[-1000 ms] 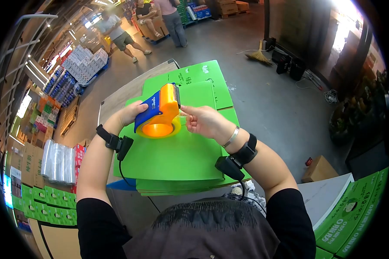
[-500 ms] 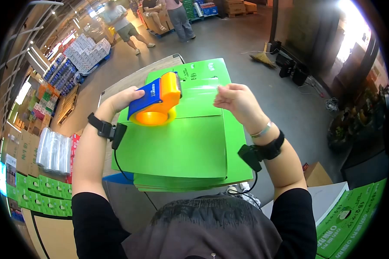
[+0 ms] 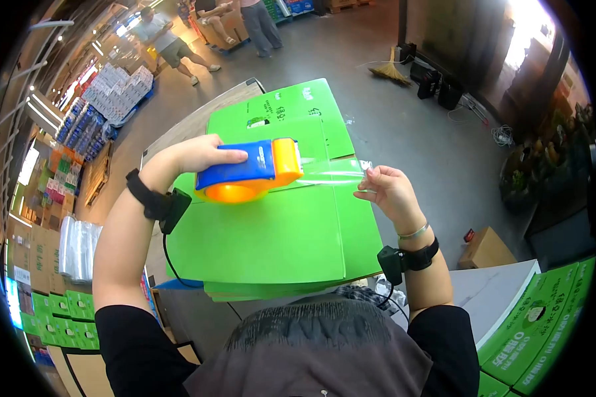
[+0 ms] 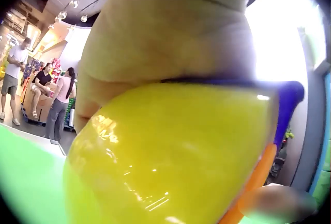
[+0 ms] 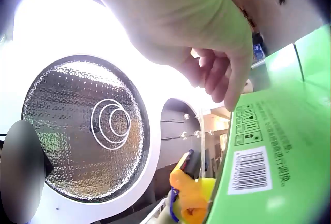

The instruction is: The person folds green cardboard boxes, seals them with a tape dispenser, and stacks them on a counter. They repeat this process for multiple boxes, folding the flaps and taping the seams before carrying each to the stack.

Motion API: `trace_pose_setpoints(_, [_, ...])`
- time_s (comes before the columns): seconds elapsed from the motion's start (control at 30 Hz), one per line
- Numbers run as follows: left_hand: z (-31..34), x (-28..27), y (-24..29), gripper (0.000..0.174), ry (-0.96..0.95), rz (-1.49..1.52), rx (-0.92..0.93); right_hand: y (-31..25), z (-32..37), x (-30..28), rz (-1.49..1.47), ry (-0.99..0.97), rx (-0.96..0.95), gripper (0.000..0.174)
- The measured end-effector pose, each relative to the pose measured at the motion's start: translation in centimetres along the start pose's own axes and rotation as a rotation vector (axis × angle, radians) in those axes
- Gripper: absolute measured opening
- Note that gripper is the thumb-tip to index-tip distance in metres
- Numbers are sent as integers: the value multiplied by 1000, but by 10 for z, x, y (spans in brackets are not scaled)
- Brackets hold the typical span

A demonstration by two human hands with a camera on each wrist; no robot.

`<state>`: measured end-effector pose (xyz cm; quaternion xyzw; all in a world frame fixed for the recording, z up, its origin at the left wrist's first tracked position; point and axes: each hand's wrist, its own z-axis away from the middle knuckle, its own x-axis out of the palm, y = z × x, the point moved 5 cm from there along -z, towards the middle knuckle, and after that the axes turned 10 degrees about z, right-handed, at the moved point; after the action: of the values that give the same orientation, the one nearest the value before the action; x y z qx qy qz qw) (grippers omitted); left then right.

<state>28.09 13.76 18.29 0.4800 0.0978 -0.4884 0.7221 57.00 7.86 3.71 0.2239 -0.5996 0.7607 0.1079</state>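
My left hand (image 3: 212,155) grips a blue and orange tape dispenser (image 3: 235,164) over the green cardboard box (image 3: 265,238). Its yellow-looking tape roll (image 4: 170,146) fills much of the left wrist view. From the dispenser's front a clear strip of tape (image 3: 331,175) stretches across the lid seam to my right hand (image 3: 391,192), whose thumb and fingers pinch its end just past the box's right edge. In the right wrist view that hand (image 5: 191,33) is beside the box's printed side (image 5: 289,182), the dispenser (image 5: 189,193) showing behind.
The box lies on a wood-look table (image 3: 179,126). Green cartons (image 3: 543,324) stand at the lower right beside a white surface (image 3: 470,291). A brown carton (image 3: 487,248) and a broom (image 3: 391,71) are on the floor. People (image 3: 172,49) are in the background.
My right hand has drawn away from the dispenser to the right, pulling out a strip of tape, then come lower. The dispenser has turned, its front now facing right.
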Motion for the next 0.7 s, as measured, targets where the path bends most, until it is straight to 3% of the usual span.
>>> trace_pose_setpoints(0.1, [5, 12, 25, 61, 18, -102, 4, 12, -1, -8, -28, 87, 5, 16])
trace_pose_setpoints(0.2, [2, 17, 31, 63, -95, -218, -70, 9, 5, -18, -151, 83, -88, 16])
trace_pose_setpoints(0.33, [-1, 16, 31, 58, -101, -179, -9, -1, 6, -32, -118, 57, -149, 15])
trace_pose_setpoints(0.47, [-5, 18, 34, 57, -51, -234, 8, 37, -11, -37, -92, 108, 76, 16])
trace_pose_setpoints(0.7, [-13, 25, 47, 67, -105, -336, -193, 78, -19, -40, -176, 111, 189, 16])
